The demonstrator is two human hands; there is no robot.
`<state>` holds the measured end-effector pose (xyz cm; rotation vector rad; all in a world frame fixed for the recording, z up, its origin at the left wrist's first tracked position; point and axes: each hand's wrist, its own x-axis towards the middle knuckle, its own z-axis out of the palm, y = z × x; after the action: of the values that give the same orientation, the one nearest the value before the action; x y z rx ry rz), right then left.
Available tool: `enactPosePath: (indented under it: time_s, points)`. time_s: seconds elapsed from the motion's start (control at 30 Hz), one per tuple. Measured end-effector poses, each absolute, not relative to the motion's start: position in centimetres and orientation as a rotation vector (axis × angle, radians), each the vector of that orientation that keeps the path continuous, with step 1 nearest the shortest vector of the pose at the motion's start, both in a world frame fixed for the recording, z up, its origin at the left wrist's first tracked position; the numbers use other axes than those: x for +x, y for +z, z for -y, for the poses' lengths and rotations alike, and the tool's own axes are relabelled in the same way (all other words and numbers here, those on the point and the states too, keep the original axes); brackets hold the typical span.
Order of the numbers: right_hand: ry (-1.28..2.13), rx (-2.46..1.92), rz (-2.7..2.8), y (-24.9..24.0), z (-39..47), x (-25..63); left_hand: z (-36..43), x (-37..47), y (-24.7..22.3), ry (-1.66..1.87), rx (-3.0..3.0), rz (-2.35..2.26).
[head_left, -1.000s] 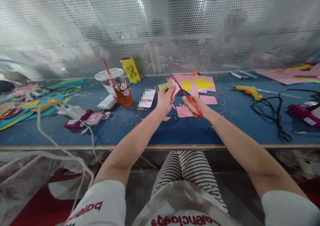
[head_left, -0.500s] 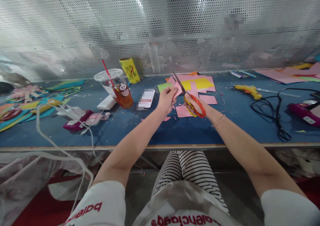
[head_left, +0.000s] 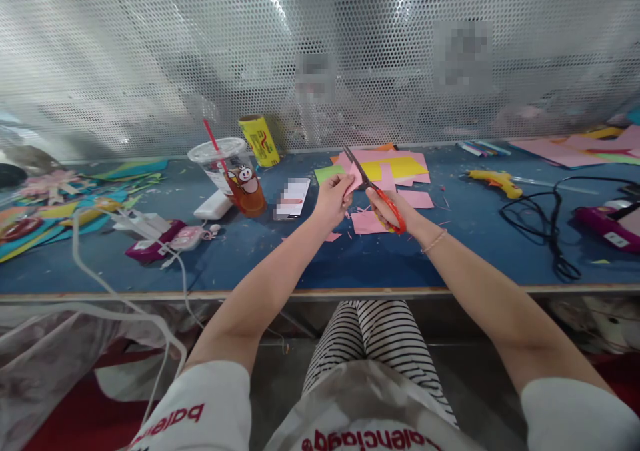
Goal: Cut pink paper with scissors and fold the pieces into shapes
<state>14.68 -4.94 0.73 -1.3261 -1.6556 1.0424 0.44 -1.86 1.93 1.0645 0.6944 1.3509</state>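
My left hand [head_left: 334,198] pinches a small piece of pink paper [head_left: 355,176] above the blue table. Wrapped round the red and yellow handles of the scissors [head_left: 393,206] is my right hand [head_left: 384,208]. The dark blades point away and to the left, close against the right side of the pink piece; whether they touch it I cannot tell. Beneath and behind the hands lie pink scraps [head_left: 367,222], thin offcuts, and a stack of sheets with a yellow sheet [head_left: 400,167] across pink ones. A green sheet [head_left: 327,173] sticks out at the left of the stack.
To the left stand a plastic drink cup [head_left: 245,188] with a red straw, a yellow can [head_left: 261,143] and a phone [head_left: 293,198]. On the right lie a yellow glue gun [head_left: 495,181] and a black cable [head_left: 555,231]. A perforated metal screen [head_left: 280,51] rises behind the table.
The scissors' handles have closed together and turned slightly in my right hand, with the blades drawn closer. My left hand and the pink piece stay almost in place.
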Motion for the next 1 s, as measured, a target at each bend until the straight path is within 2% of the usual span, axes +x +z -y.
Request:
enactPosePath:
  time_s: [0.27,0.5,0.63,0.73,0.8,1.0]
  points:
    - [0.984,-1.412,1.583,0.8,3.7,15.3,1.4,0.6,1.3,1.415,1.104,-0.824]
    - [0.311,-1.609,1.952,-0.9,1.7,17.5,0.4,0.5,0.4,1.491,1.101,-0.82]
    - [0.17,-1.637,2.194,-1.7,1.5,18.1,0.2,0.3,0.2,1.48,1.127,-0.844]
    - [0.085,-1.614,2.157,-1.2,1.6,18.3,0.1,0.2,0.1,1.49,1.18,-0.856]
    - [0.103,-1.52,2.043,-0.6,1.7,18.2,0.0,0.1,0.0,1.512,1.204,-0.879]
    - [0.636,-1.157,1.816,0.3,2.1,17.0,-0.3,0.1,-0.4,1.5,1.299,-0.893]
